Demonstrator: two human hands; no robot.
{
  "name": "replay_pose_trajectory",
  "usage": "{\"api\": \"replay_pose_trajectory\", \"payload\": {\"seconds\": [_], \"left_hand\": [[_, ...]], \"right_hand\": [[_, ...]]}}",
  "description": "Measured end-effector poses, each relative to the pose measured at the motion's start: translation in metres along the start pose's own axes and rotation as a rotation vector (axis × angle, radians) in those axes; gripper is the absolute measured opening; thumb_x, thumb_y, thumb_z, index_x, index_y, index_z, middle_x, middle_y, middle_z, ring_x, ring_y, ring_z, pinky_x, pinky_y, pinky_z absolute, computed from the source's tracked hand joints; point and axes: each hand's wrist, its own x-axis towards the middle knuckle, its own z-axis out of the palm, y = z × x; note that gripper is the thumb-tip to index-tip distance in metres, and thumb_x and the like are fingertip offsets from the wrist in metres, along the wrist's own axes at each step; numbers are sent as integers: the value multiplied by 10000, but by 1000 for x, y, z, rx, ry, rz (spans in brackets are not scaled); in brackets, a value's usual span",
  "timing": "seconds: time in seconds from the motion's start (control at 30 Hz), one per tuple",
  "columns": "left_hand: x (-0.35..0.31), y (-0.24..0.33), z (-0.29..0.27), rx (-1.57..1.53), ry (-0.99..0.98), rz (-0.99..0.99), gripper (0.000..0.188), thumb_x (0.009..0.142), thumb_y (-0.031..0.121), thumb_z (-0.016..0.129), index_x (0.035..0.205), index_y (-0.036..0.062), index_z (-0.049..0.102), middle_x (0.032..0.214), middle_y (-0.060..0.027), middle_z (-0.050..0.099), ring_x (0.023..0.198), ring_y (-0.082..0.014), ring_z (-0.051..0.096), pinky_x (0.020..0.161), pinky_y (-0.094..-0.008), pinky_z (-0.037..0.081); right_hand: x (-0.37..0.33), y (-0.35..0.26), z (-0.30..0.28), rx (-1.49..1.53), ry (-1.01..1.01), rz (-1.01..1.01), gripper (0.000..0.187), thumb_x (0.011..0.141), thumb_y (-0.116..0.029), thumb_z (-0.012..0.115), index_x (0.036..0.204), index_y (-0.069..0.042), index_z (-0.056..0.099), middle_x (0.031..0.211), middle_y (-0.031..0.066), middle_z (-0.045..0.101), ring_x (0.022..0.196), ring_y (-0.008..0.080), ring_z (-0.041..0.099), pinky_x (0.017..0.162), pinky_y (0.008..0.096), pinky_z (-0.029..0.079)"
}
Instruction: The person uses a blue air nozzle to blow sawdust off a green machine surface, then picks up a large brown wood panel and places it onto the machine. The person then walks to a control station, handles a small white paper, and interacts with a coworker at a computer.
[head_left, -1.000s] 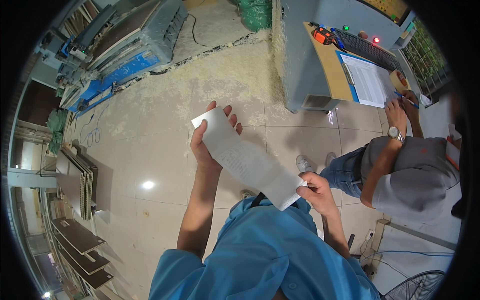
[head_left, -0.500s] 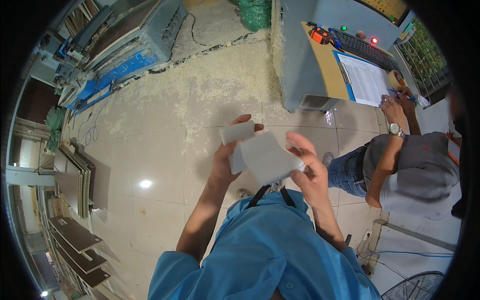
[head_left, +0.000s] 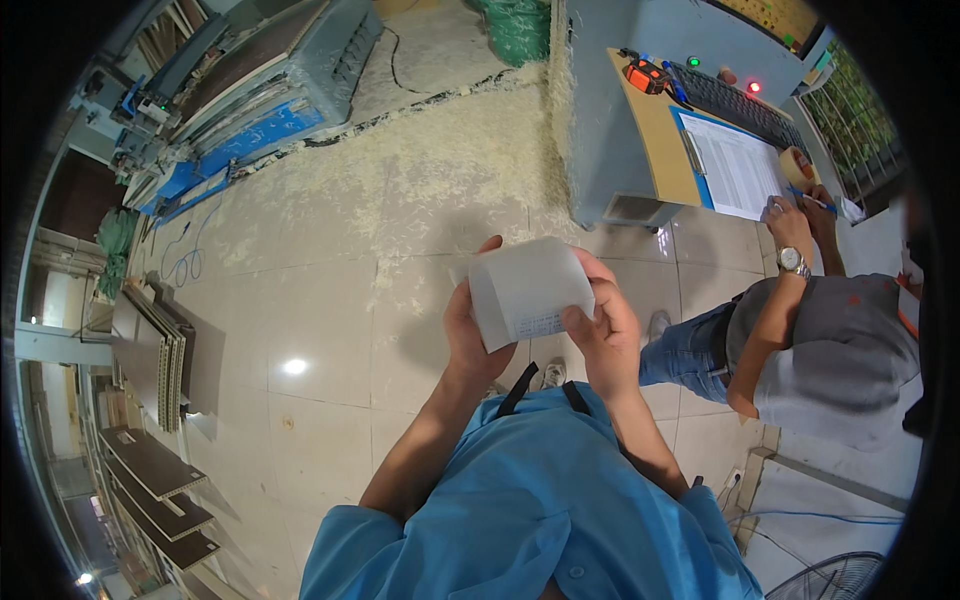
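Observation:
In front of my waist, both hands hold a curved strip of white printed paper, with small lines of print near its lower right corner. My left hand is closed round the paper's left part, and a fingertip shows above the far edge. Along the other side, my right hand grips the paper, thumb on its face and fingers behind. How the paper is folded or stacked underneath is hidden.
At the right a co-worker's hands hold a pen over a clipboard on a desk with a keyboard, tape measure and tape roll. Brown panels lean at the left. Shavings cover the far floor.
The separate flaps of paper have come together into one curved piece. My right hand has moved slightly left and closed on it; my left hand has shifted a little right.

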Motion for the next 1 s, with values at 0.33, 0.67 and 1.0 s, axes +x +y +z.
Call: {"api": "replay_pose_trajectory", "payload": {"seconds": [0.33, 0.67, 1.0], "left_hand": [[2, 6, 3, 78, 50, 93, 808, 995, 733, 362, 1536, 133, 375, 1378, -136, 550, 1287, -289, 550, 1049, -497, 513], [-22, 22, -7, 146, 114, 232, 753, 988, 584, 484, 1575, 159, 280, 1441, -160, 484, 1323, -365, 517, 1089, -571, 480], [-85, 56, -34, 20, 448, 505, 742, 874, 332, 635, 1539, 149, 361, 1391, -180, 528, 1205, -361, 590, 1017, -532, 517]], "right_hand": [[-20, 0, -33, -177, -258, 556, 119, 1008, -103, 653, 928, -19, 627, 776, -31, 591, 700, 28, 491, 604, 232, 379], [-4, 31, -9, -199, -475, 697, 250, 990, -241, 705, 919, -10, 639, 743, -5, 574, 678, 51, 490, 598, 249, 388], [7, 50, 49, 41, -969, 761, 249, 983, -243, 700, 973, -1, 643, 783, 16, 616, 711, 79, 522, 639, 261, 432]]}}
